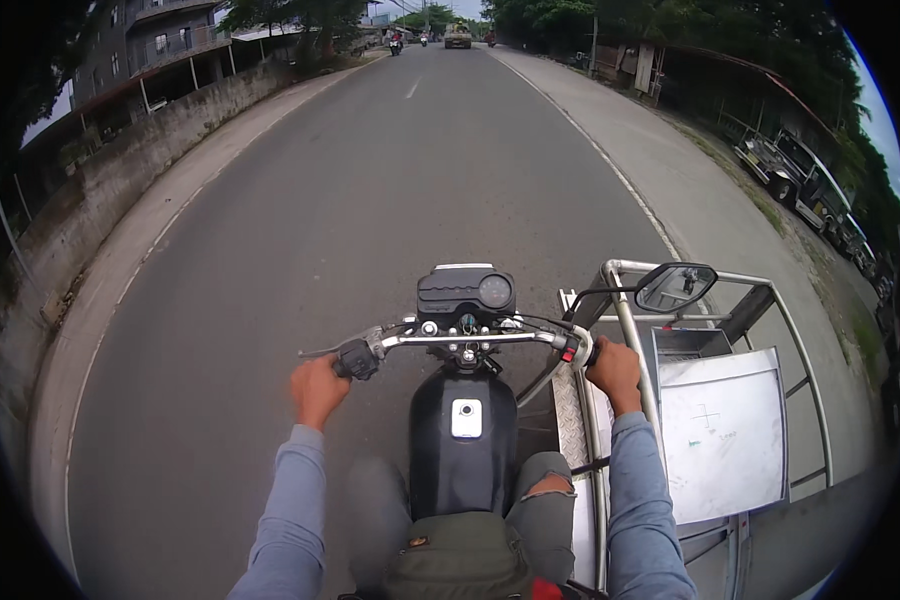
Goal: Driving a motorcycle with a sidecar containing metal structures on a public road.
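Far left, a concrete wall [160, 140] bends along the roadside, with the grey road [270, 230] inside it. Here's the left hand [318, 392], closed around the left end of the handlebar [470, 341], the lever [317, 353] jutting out ahead of it. Dead centre, the motorcycle: black fuel tank [462, 470] between the knees, round gauge [494, 291] up front, dark bag [460, 562] in the lap. Up the road, a truck [458, 38]. Now the right hand [615, 374], wrapped on the opposite end of the bar, just beside the metal sidecar frame [817, 400]. A mirror [676, 289] pokes over that frame, and inside it lies a white panel [725, 430] with scribbled marks.

What could bite? On the left, a slack grip over a bump might let the bar twist. Ahead, the truck slowing could shorten the gap. On the right, the sidecar's weight might drag the steering, the frame looks close enough to knock the knuckles in a sharp turn, and wind could lift the panel if it's loose.

Hard to call: fingertips under both grips, the front wheel below the gauge, the panel's fastening, and the bag, cut off at the lower edge.
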A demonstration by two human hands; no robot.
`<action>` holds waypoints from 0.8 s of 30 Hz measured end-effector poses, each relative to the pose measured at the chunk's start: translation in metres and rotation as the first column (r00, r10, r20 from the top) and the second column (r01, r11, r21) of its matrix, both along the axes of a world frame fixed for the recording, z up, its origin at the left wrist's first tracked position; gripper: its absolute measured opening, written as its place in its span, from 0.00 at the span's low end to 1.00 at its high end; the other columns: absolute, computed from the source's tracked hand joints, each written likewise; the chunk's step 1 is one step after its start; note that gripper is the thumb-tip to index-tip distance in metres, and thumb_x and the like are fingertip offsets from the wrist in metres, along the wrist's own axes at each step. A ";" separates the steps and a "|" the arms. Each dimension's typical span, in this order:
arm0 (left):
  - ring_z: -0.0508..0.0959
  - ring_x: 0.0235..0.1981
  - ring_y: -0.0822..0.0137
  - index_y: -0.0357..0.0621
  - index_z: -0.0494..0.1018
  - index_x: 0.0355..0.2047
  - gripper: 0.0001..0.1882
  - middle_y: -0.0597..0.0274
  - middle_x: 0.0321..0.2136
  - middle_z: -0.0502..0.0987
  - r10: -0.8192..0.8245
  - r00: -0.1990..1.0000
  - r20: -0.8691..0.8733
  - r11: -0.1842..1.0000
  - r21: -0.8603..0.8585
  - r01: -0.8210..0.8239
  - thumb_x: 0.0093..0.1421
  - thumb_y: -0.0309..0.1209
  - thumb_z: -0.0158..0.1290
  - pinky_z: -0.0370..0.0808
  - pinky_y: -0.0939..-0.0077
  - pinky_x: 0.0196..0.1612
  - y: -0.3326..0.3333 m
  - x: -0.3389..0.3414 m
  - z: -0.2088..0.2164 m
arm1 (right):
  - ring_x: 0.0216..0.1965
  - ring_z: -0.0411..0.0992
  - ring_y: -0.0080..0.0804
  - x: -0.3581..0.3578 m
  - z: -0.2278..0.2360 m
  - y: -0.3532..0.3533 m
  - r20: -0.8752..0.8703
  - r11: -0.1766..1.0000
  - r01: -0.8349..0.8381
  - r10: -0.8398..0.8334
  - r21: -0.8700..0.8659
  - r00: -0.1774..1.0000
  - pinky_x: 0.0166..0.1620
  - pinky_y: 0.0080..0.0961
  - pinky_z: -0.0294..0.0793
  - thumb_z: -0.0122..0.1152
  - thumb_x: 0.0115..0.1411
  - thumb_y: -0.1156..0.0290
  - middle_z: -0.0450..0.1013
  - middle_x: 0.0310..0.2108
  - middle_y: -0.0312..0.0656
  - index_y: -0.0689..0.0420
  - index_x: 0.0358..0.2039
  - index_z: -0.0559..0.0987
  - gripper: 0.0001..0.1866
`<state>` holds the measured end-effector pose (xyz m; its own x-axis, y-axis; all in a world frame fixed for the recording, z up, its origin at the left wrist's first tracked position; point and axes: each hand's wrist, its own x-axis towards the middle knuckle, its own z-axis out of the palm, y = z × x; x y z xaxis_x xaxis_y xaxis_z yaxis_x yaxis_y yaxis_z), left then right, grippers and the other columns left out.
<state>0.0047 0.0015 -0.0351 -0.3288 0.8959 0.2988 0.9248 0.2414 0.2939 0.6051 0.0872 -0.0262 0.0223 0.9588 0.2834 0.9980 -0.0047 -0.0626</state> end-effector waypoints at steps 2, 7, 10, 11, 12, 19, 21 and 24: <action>0.93 0.45 0.40 0.58 0.94 0.56 0.25 0.45 0.41 0.93 0.016 1.000 -0.020 0.999 0.029 -0.015 0.56 0.39 0.75 0.87 0.45 0.52 0.001 -0.005 -0.004 | 0.41 0.90 0.59 -0.002 -0.005 0.002 0.017 1.000 0.009 -0.009 0.010 1.000 0.47 0.57 0.89 0.76 0.60 0.62 0.90 0.36 0.55 0.51 0.47 0.91 0.15; 0.93 0.50 0.40 0.52 0.94 0.58 0.28 0.43 0.44 0.94 -0.007 0.999 0.049 0.997 -0.072 0.011 0.55 0.38 0.75 0.87 0.45 0.56 0.003 0.008 0.013 | 0.40 0.90 0.59 0.005 -0.003 0.008 0.029 1.000 0.017 -0.017 -0.003 0.999 0.47 0.57 0.89 0.76 0.59 0.63 0.89 0.35 0.54 0.51 0.45 0.91 0.14; 0.93 0.50 0.40 0.52 0.94 0.56 0.27 0.44 0.43 0.94 0.013 1.000 0.015 0.998 -0.059 -0.012 0.55 0.39 0.76 0.87 0.45 0.55 0.003 -0.005 0.006 | 0.41 0.90 0.60 -0.003 -0.005 0.006 0.010 0.999 -0.015 0.015 0.034 1.000 0.47 0.58 0.89 0.76 0.59 0.63 0.89 0.35 0.54 0.51 0.44 0.90 0.14; 0.93 0.50 0.40 0.52 0.94 0.56 0.27 0.44 0.43 0.94 0.006 1.000 0.016 0.998 -0.065 -0.005 0.55 0.39 0.76 0.87 0.45 0.55 0.003 -0.002 0.007 | 0.41 0.90 0.60 0.000 -0.004 0.004 0.011 1.000 -0.008 0.008 0.028 1.000 0.47 0.58 0.89 0.76 0.59 0.63 0.89 0.35 0.54 0.51 0.44 0.90 0.14; 0.93 0.49 0.40 0.52 0.94 0.55 0.26 0.45 0.43 0.94 0.011 0.999 0.037 0.997 -0.076 -0.008 0.55 0.39 0.75 0.87 0.45 0.55 0.002 0.000 0.009 | 0.41 0.90 0.60 0.003 -0.001 0.005 0.013 1.000 0.000 0.000 0.008 1.000 0.47 0.58 0.89 0.77 0.59 0.62 0.89 0.35 0.54 0.51 0.45 0.91 0.14; 0.93 0.47 0.40 0.58 0.94 0.54 0.23 0.47 0.41 0.94 0.023 0.999 -0.023 0.999 -0.042 -0.024 0.56 0.41 0.74 0.88 0.43 0.52 0.003 0.005 0.006 | 0.49 0.90 0.59 -0.004 0.018 -0.001 -0.015 0.996 0.039 -0.041 -0.084 0.999 0.53 0.56 0.89 0.79 0.58 0.64 0.90 0.43 0.54 0.53 0.46 0.90 0.16; 0.93 0.47 0.40 0.58 0.94 0.53 0.23 0.46 0.41 0.94 0.011 1.000 -0.010 0.999 -0.039 -0.012 0.56 0.41 0.74 0.88 0.43 0.52 0.002 0.004 0.005 | 0.49 0.90 0.58 -0.005 0.019 0.002 -0.031 0.996 0.034 -0.037 -0.083 0.999 0.54 0.56 0.89 0.79 0.58 0.64 0.90 0.43 0.54 0.52 0.47 0.91 0.16; 0.93 0.46 0.39 0.57 0.94 0.53 0.23 0.46 0.41 0.93 0.004 1.000 -0.010 1.000 -0.030 -0.004 0.55 0.41 0.75 0.87 0.43 0.52 0.003 -0.003 0.000 | 0.49 0.90 0.59 -0.011 0.025 -0.003 -0.039 0.997 0.011 -0.015 -0.082 0.999 0.53 0.57 0.89 0.79 0.57 0.65 0.90 0.43 0.54 0.51 0.47 0.90 0.17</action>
